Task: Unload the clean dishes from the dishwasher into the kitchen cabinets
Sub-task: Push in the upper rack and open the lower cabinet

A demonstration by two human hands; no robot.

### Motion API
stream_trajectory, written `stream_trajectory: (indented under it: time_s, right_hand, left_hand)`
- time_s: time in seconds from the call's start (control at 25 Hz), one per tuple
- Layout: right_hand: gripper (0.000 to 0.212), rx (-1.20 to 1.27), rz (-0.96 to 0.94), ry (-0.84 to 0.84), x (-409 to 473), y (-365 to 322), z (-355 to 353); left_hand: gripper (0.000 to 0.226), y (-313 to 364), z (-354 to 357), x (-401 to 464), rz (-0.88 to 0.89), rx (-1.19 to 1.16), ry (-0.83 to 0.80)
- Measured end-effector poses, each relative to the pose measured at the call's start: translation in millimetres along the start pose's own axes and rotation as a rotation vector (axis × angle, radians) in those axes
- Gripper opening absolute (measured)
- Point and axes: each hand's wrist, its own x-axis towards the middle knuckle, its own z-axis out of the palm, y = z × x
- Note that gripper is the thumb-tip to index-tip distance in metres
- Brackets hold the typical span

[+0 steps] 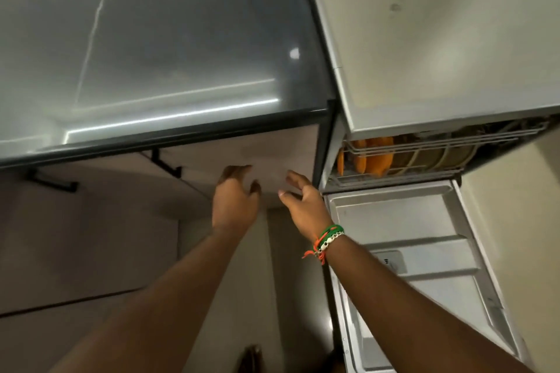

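Both hands sit at the centre of the frame, held out in front of a pale cabinet door below the dark countertop. The left hand has loosely curled fingers and holds nothing. The right hand, with bracelets at the wrist, is spread wide and also holds nothing.

The dishwasher stands at the right of the frame with its door folded down. The rack carries orange dishes and pale plates set on edge; motion blur prevents an exact count.

Hazards from this position:
- The lowered door lies just beside the right forearm. A quick sideways reach could strike its edge.
- The plates stand close together. Lifting one at an angle may knock its neighbour.
- The cabinet door probably swings outward, and hands near its edge could be pinched.
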Motion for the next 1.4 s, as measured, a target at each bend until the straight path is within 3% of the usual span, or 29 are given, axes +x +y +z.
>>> stream_trajectory:
  time_s: [0.16,0.28,0.4,0.6,0.76,0.92,1.24,1.4]
  right_hand:
    - [0.046,-0.013,-0.072,-0.072,3.8,-9.6,76.7]
    - [0.041,-0.093,-0.152,-0.11,8.2,-18.9,127.5]
    - [0.033,-0.042,-0.191,-0.043,26.9,-42.3,184.5]
    - [0.013,0.139,-0.197,0.098,56.3,-64.6,244.6]
    - [0.026,0.061,-0.196,0.16,57.5,-49.5,247.3]
    - [0.037,0.017,-0.21,0.225,22.6,-29.2,245.8]
    - [0.038,0.153,-0.202,0.115,-45.7,9.3,203.4]
    - [0.045,0.171,-0.208,0.082,-85.1,43.0,168.9]
  left_hand:
    - [0.028,-73.3,-59.0,14.7,-0.126,-0.029,0.181]
    - [0.023,-108.9,-93.1,33.3,-0.383,-0.296,0.356]
    - [0.027,-137.4,-97.2,53.6,-0.315,-0.545,0.229]
    - [0.051,-154.1,-98.5,39.6,-0.2,-0.592,0.049]
    - [0.027,-163.1,-114.5,36.0,-0.242,-0.59,0.209]
    - [0.025,-153.0,-119.8,11.7,-0.062,-0.639,0.055]
    - [0.078,-128.9,-100.4,-50.9,-0.012,-0.661,0.122]
    - [0.056,-100.2,-85.4,-97.1,0.018,-0.706,0.108]
